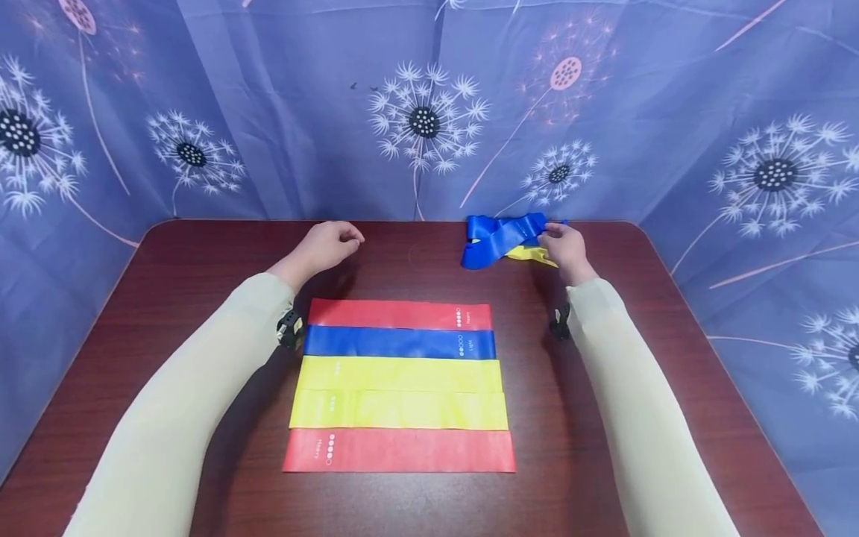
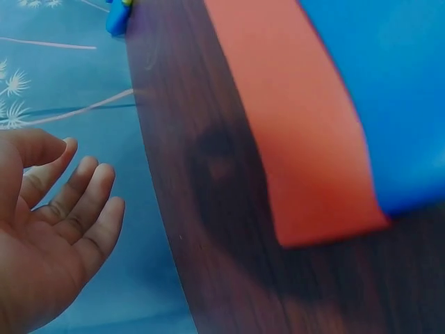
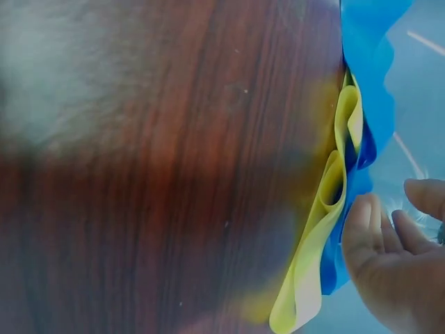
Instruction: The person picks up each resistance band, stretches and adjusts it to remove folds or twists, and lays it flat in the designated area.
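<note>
Flat resistance bands lie side by side on the table: a red band (image 1: 403,315) at the back, a blue band (image 1: 396,343), two yellow bands (image 1: 416,374) and a front red band (image 1: 416,450) marked "Heavy". My left hand (image 1: 329,246) hovers beyond their back left corner, fingers loosely bent and holding nothing. At the back right sits a loose pile with a crumpled blue band (image 1: 499,242) over folded yellow band (image 3: 332,198). My right hand (image 1: 567,246) is at the pile's right end, fingertips right at the blue band, thumb apart from the fingers in the right wrist view.
The dark wooden table (image 1: 221,253) ends at a blue dandelion-print cloth (image 1: 302,112) that hangs behind and on both sides. The pile lies along the table's back edge. Each wrist wears a black camera strap (image 1: 290,328).
</note>
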Available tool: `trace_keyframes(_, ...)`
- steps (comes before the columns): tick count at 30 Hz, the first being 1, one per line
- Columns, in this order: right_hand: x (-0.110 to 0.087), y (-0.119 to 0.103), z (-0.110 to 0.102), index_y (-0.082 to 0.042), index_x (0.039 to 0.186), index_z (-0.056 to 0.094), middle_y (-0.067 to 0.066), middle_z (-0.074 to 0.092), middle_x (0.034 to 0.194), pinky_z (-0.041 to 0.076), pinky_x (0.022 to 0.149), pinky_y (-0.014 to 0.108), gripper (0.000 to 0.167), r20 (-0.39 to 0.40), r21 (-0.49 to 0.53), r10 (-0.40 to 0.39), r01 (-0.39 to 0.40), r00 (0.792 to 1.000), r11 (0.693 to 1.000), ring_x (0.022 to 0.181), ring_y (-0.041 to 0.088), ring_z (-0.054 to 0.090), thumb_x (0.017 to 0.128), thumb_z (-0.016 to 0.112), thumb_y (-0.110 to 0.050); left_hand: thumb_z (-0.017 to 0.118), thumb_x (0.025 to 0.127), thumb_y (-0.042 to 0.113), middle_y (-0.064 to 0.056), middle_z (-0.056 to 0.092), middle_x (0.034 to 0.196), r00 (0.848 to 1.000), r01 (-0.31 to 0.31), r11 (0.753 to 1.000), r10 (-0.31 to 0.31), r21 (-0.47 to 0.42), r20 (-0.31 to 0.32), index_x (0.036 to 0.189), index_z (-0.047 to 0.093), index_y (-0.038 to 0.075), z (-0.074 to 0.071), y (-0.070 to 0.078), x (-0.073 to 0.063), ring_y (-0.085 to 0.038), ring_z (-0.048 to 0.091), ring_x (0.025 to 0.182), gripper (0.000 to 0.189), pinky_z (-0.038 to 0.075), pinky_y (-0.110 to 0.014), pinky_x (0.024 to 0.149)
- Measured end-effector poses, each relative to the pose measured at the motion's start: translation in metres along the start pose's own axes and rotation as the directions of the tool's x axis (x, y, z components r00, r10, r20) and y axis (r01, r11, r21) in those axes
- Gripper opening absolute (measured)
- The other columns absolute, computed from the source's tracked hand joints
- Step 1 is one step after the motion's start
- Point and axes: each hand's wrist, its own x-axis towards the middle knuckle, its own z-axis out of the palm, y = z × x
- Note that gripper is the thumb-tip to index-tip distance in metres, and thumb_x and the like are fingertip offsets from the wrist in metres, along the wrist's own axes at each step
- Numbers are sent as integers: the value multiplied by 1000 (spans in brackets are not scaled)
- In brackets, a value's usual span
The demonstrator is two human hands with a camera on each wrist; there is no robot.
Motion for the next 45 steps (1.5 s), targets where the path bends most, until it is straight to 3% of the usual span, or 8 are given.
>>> trace_keyframes(5, 9, -1, 4, 0, 159, 30, 24, 40, 160, 45, 115, 41, 57, 48, 29, 94, -95, 994, 995, 139, 32, 50, 106, 46, -9, 52, 101, 13, -24, 66, 131, 999, 35, 999, -34, -31, 34, 127, 65, -2, 7, 11, 13, -36, 60, 118, 33, 45, -49, 109)
trace_keyframes(16, 19, 1, 4, -5, 161, 27, 20, 35, 164, 41, 119, 40, 57, 52, 90, 193, -197, 980, 976, 143, 30, 47, 106, 41, -8, 53, 100, 14, -22, 67, 132, 997, 7, 999, -4, -40, 71, 127, 66, -2, 32, 38, 31, -35, 61, 125, 34, 45, -45, 112)
trace_keyframes(27, 23, 0, 0, -11, 164, 18, 17, 28, 169, 39, 121, 40, 59, 115, 31, 233, -238, 966, 971, 131, 22, 51, 109, 40, -16, 53, 99, 13, -20, 68, 134, 993, -25, 998, 32, -65, 109, 132, 65, 0, 51, 63, 44, -32, 62, 128, 37, 46, -40, 112)
trace_keyframes(31, 25, -3, -1, -14, 165, 16, 15, 26, 169, 43, 118, 36, 61, 142, 30, 222, -228, 965, 973, 110, 13, 54, 109, 40, -18, 53, 99, 12, -19, 68, 135, 992, -28, 997, 36, -69, 121, 135, 64, 1, 59, 71, 49, -30, 62, 129, 39, 46, -38, 113)
trace_keyframes(35, 28, -7, 1, -15, 163, 25, 10, 36, 164, 52, 88, 21, 59, 93, 68, 206, -213, 974, 975, 89, 6, 52, 108, 45, -16, 53, 100, 12, -18, 67, 136, 990, -16, 996, 27, -83, 138, 138, 63, 3, 67, 78, 51, -29, 61, 130, 40, 45, -38, 115)
trace_keyframes(39, 30, -9, 6, -12, 158, 39, -1, 62, 123, 47, 69, 16, 55, -9, 161, 206, -202, 979, 966, 77, 2, 52, 105, 52, -12, 54, 101, 13, -17, 66, 138, 988, -3, 995, 18, -98, 154, 139, 62, 4, 74, 85, 52, -28, 59, 132, 39, 43, -38, 117)
trace_keyframes(42, 30, -8, 9, -9, 151, 50, -2, 66, 110, 49, 84, 21, 51, -89, 135, 189, -176, 978, 975, 73, 2, 56, 101, 58, -10, 54, 102, 13, -17, 67, 137, 987, -6, 995, 22, -104, 159, 137, 63, 4, 76, 88, 52, -29, 60, 132, 38, 43, -38, 116)
trace_keyframes(45, 30, -8, 10, -6, 144, 58, 13, 67, 134, 49, 103, 32, 45, -153, -41, 134, -142, 979, 989, 93, 14, 67, 99, 61, -11, 55, 101, 12, -17, 68, 135, 988, -17, 994, 33, -106, 152, 135, 65, 3, 78, 90, 53, -29, 61, 130, 37, 44, -38, 115)
